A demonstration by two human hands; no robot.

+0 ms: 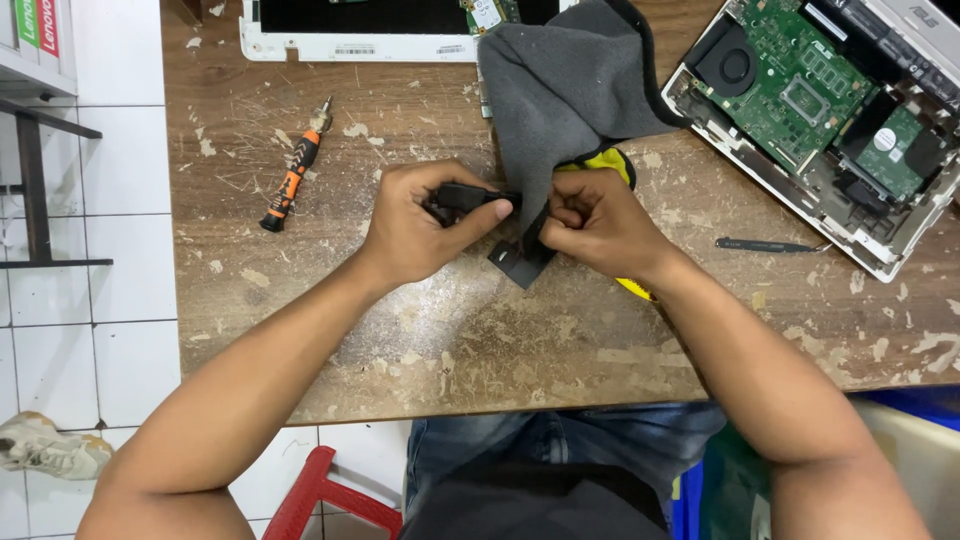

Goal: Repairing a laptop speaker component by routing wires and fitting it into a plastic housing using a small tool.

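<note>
Small black plastic laptop part (470, 197) and grey microfibre cloth (560, 90)

The part is pinched above the worn wooden table; the cloth drapes from it, its bulk crumpled behind.

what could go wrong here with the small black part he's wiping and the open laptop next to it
The left hand pinches a small black part while the right hand works the grey cloth over it; a thin piece could bend or slip from the grip. The cloth's far end lies against the opened laptop, so a tug might drag it across the bare green board. The screwdriver lies loose near the table's left edge and might roll off.
</note>
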